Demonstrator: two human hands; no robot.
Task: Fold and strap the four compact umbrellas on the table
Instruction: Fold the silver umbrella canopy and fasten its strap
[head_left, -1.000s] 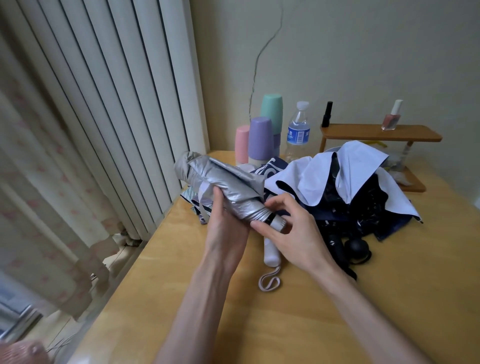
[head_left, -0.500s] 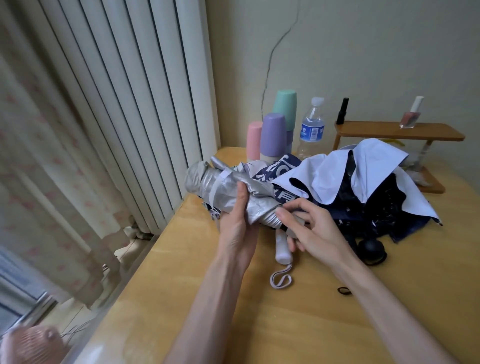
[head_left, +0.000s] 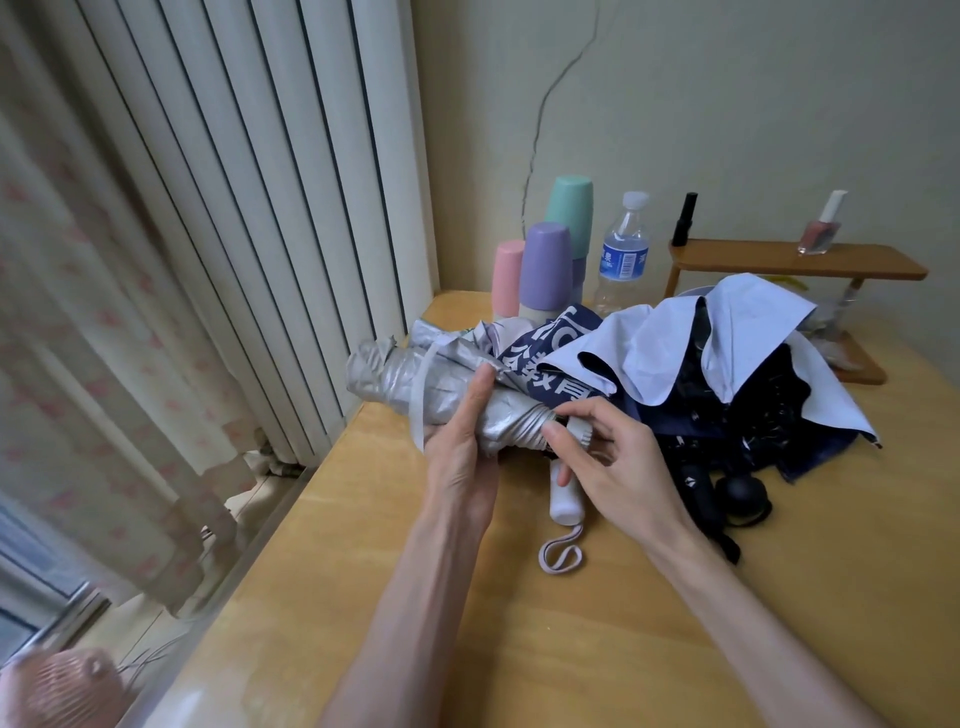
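The silver umbrella (head_left: 441, 376) is held just above the near-left part of the wooden counter (head_left: 519, 649), lying across from left to right with its cloth bunched loosely around the shaft. The left hand (head_left: 457, 452) grips it around the middle, thumb up along the cloth. A pale strap (head_left: 422, 395) hangs down beside that hand. The right hand (head_left: 618, 467) pinches the gathered end of the cloth where it meets the white handle (head_left: 566, 501), which points toward the person. The handle's loop (head_left: 560, 556) rests on the counter. Just behind and to the right lies a heap of unfolded umbrellas: a navy one with white lettering (head_left: 550, 358), a pale blue one (head_left: 727, 332) and dark cloth beneath. A black handle (head_left: 698, 488) sticks out of the heap. Three pastel cups (head_left: 545, 265) and a water bottle (head_left: 623, 249) stand by the wall.
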